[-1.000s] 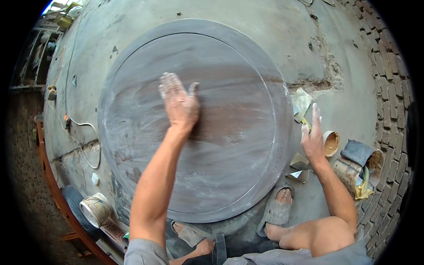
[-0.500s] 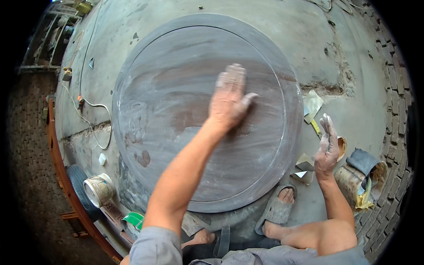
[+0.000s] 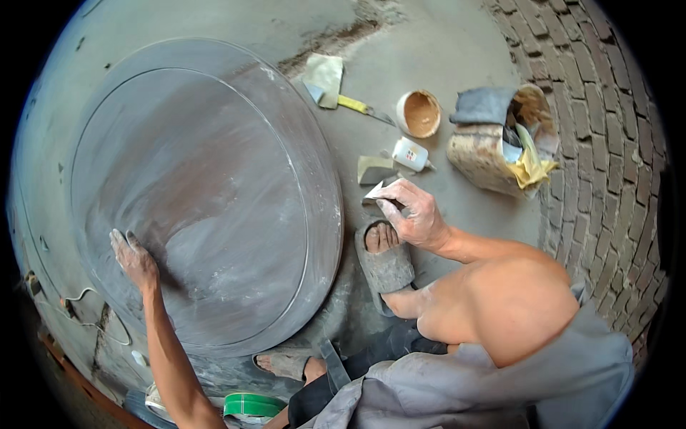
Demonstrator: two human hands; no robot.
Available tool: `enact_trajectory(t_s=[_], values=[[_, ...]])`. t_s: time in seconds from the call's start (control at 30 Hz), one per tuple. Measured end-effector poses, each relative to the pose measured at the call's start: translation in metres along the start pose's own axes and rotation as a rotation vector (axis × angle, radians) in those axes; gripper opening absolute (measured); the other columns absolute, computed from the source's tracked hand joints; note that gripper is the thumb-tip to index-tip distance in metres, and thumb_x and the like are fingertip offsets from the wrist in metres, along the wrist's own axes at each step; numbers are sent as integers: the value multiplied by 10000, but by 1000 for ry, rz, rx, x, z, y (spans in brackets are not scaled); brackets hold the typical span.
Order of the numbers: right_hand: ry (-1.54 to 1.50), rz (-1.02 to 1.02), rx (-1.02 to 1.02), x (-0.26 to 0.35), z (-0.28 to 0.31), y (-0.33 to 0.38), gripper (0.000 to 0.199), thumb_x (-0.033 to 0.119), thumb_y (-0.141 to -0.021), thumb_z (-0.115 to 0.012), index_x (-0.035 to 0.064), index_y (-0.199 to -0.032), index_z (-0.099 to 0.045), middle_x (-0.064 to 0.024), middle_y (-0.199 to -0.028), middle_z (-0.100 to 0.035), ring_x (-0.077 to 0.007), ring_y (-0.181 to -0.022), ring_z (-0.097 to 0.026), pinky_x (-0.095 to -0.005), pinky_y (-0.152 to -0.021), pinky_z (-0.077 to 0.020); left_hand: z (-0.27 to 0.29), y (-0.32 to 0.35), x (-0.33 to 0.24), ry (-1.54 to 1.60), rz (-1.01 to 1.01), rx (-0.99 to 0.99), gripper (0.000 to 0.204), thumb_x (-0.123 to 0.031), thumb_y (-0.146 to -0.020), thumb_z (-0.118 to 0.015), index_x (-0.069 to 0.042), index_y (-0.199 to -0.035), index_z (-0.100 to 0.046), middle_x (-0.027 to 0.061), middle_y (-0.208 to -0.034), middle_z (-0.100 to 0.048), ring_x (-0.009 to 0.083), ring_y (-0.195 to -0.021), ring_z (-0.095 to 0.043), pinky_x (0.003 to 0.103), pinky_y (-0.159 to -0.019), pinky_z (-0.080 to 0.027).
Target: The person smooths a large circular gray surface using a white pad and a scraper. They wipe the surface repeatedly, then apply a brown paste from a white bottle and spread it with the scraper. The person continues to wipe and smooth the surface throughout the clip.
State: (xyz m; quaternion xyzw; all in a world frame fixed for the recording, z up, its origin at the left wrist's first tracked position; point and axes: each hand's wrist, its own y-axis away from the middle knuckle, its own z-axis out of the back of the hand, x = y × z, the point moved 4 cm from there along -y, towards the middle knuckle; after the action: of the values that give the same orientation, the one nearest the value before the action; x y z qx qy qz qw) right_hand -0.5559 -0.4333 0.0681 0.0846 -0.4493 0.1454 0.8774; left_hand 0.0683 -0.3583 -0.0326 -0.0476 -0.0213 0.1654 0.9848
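The left hand (image 3: 132, 259) lies flat, fingers spread, on the round grey slab (image 3: 207, 193) near its left edge. The right hand (image 3: 414, 211) pinches a folded sandpaper piece (image 3: 376, 190) just beside the slab's right rim. A cup (image 3: 419, 113) holds brown paste; a bucket (image 3: 493, 146) holds rags — bare floor between.

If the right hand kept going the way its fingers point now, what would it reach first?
The right hand, holding a small pale scrap, points up-left. The folded grey piece on the floor looks like the first thing in that line, with the white bottle just beside it; depth is uncertain.
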Motion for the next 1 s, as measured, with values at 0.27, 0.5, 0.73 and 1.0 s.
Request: enact_trajectory(t_s=[0.27, 0.5, 0.73, 1.0], values=[[-472, -1036, -284, -79, 42, 35, 195, 230, -1008, -671, 100, -1150, -642, -23, -939, -672, -137, -794, -645, -352, -692, -562, 24, 46, -44, 131, 146, -71, 641, -436, -1128, -354, 3, -1594, -341, 193, -1666, -327, 329, -1565, -259, 493, -1275, -171], [-791, -1317, -434, -124, 6, 21, 401, 415, -914, -785, 119, -1134, -627, -5, -880, -651, -131, -713, -625, -290, -573, -495, 31, 50, -61, 191, 202, -115, 599, -389, -1131, -346, -5, -1590, -359, 161, -1666, -345, 299, -1564, -270, 457, -1285, -153], [-751, -1307, -500, -124, 7, 0, 357, 377, -921, -779, 134, -1129, -622, 0, -815, -611, -107, -638, -563, -258, -496, -431, 28, 52, -64, 187, 153, -141, 580, -358, -1132, -336, 8, -1581, -371, 164, -1655, -366, 301, -1555, -288, 451, -1283, -163], [-998, -1104, -556, -136, -2, 9, 332, 338, -888, -823, 157, -1097, -640, 31, -838, -634, -100, -707, -615, -278, -580, -470, 34, 48, -71, 202, 148, -167, 570, -331, -1120, -359, 39, -1550, -413, 207, -1624, -402, 336, -1534, -324, 454, -1271, -193]])
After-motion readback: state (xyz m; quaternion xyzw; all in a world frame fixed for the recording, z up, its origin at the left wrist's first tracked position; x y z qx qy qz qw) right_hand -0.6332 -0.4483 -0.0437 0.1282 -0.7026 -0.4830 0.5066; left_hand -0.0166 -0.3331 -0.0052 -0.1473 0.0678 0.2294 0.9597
